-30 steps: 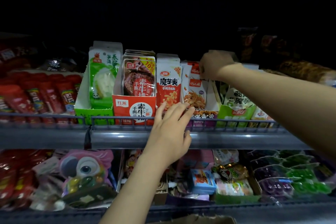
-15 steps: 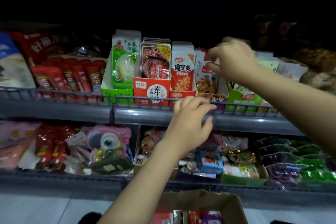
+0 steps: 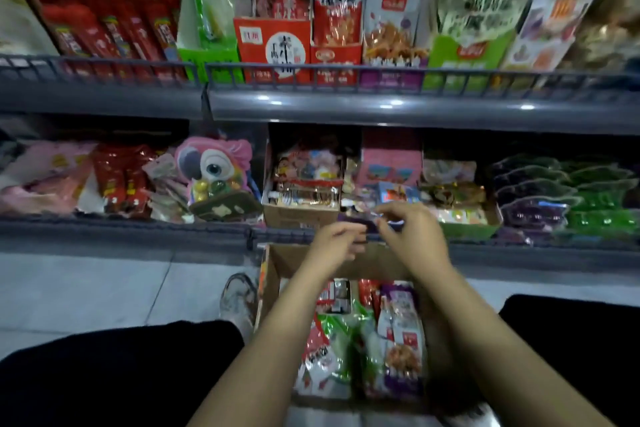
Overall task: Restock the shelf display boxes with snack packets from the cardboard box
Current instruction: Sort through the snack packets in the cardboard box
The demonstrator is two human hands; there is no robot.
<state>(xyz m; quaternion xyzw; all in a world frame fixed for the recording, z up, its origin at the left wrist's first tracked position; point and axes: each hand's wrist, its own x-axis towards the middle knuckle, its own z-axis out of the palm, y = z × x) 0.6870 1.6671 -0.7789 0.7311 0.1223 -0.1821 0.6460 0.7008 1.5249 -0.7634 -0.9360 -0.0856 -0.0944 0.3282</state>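
While both hands hover empty over the carton, these are my notes for the next pick.

Shelf: upper shelf [image 3: 381,111] runs across 12 o'clock, its display boxes [image 3: 272,48] lined up behind the rail, each already showing packets.

Carton: cardboard box [image 3: 277,263] sits at 6 o'clock between my knees, open, packets [image 3: 401,350] lying loose and overlapping inside.

Hands: left hand [image 3: 334,246] and right hand [image 3: 412,236] are close together above the carton's far edge, at about 12 o'clock from the packets. Fingers look loosely curled, holding nothing I can make out; blur hides the tips.

Pick: I would go down with one hand and take a few packets of one kind, the purple ones at 3 o'clock in the carton looking easiest, pinched by their top seams so they stay aligned.

Match: check the print against the box fronts before lifting.

Risk: slippery film, so a loose stack may fan out.
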